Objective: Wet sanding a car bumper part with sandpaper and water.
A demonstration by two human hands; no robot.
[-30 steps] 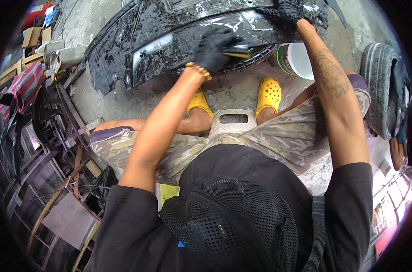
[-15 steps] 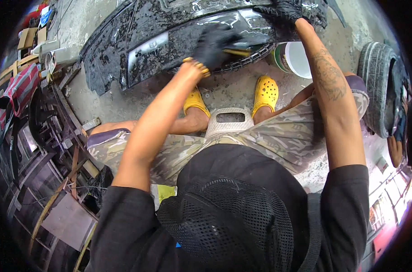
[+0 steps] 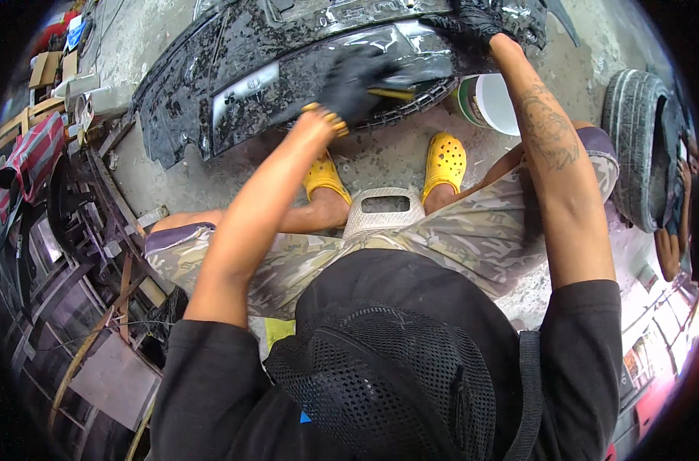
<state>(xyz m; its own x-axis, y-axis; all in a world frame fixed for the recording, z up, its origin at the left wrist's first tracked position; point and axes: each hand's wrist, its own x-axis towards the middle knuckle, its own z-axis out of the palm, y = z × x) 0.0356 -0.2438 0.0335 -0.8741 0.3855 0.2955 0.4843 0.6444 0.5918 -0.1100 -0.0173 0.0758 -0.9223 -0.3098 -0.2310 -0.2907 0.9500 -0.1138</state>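
Grey concrete floor shows in the head view around a wet black car panel, ahead of yellow clogs. Well apart, the left hand blurs over the panel beside what seems a yellow-edged strip, the right hand lies at its right part; I cannot tell either grip.

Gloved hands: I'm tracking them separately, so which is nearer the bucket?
The right hand, near the black panel's right end, just above the bucket in the picture; the left hand, motion-blurred, is farther left.
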